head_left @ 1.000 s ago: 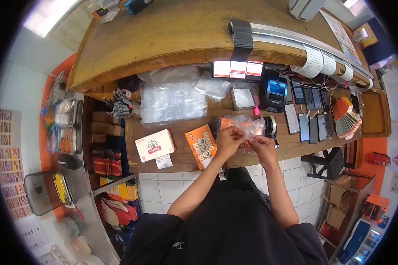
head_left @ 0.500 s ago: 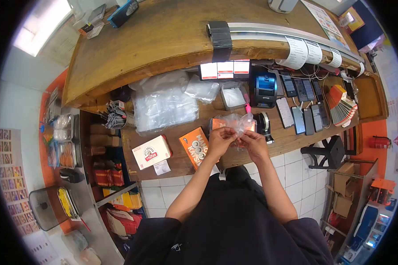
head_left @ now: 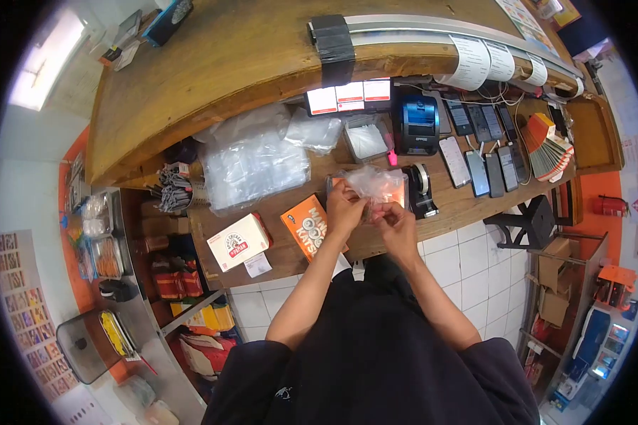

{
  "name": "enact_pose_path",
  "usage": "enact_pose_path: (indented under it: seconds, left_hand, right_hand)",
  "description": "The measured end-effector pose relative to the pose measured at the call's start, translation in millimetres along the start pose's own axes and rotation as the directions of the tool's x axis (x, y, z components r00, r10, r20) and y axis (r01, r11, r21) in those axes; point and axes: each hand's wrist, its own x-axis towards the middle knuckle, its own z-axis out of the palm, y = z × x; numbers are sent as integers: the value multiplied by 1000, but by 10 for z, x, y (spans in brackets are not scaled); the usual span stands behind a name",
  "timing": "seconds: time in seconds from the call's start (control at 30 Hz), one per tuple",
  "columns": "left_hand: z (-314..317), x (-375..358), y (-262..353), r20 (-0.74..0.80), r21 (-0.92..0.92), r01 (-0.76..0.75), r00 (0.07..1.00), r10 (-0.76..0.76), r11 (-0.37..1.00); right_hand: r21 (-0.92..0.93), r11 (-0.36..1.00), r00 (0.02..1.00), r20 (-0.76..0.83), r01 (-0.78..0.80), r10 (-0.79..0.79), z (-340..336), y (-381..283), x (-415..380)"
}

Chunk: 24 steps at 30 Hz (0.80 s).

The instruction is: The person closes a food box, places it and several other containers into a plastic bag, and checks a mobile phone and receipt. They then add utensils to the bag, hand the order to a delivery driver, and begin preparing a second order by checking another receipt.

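A clear plastic bag (head_left: 376,182) with an orange box inside stands at the front of the wooden counter. Its gathered plastic is pinched between the fingers of my left hand (head_left: 346,211). Close beside it, my right hand (head_left: 397,228) also has its fingers closed on the bag, thumb and fingertips together. Left of the bag lies an orange box (head_left: 306,227) with printed lettering, partly covered by my left forearm. Further left sits a white box (head_left: 238,242) with a red logo, a small paper slip (head_left: 258,265) at its corner.
A tape dispenser (head_left: 422,191) stands just right of the bag. Behind are a receipt printer (head_left: 418,124), a tray of white packets (head_left: 366,140) and stacked clear bags (head_left: 255,170). Several phones (head_left: 455,161) lie to the right. A raised shelf (head_left: 227,64) overhangs the back.
Both hands still hold the bag; my right hand has shifted lower and turned, and the plastic now leans up and left. The camera view has shifted slightly.
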Motion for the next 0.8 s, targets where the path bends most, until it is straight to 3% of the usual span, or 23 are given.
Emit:
enact_pose_path:
  seconds: [0.07, 0.13, 0.23, 0.33, 0.4, 0.5, 0.8]
  left_hand:
    - [-25, 50, 15, 65, 156, 109, 991, -120, 982]
    - [-93, 186, 259, 179, 251, 189, 955, -238, 949]
    - [-437, 598, 259, 170, 429, -266, 962, 212, 863]
    - [-655, 1070, 539, 148, 826, -192, 981, 124, 530]
    - [-709, 1322, 478, 192, 934, -219, 974, 120, 281]
    - [-669, 1563, 383, 169, 982, -166, 985, -23, 89]
    - [-560, 1763, 264, 99, 992, -92, 992, -79, 83]
  right_hand:
    - [64, 997, 998, 44, 33, -35, 20, -22, -140]
    - [122, 990, 993, 100, -78, 66, -42, -176, -302]
    - [141, 957, 966, 87, -255, 244, -261, -258, -456]
    - [53, 971, 972, -20, -235, 236, -587, -103, -523]
    - [32, 972, 970, -70, -231, 233, -787, 90, -594]
    - [60, 959, 952, -119, -277, 282, -897, 146, -684]
    - [130, 934, 931, -110, -333, 348, -703, 134, -691]
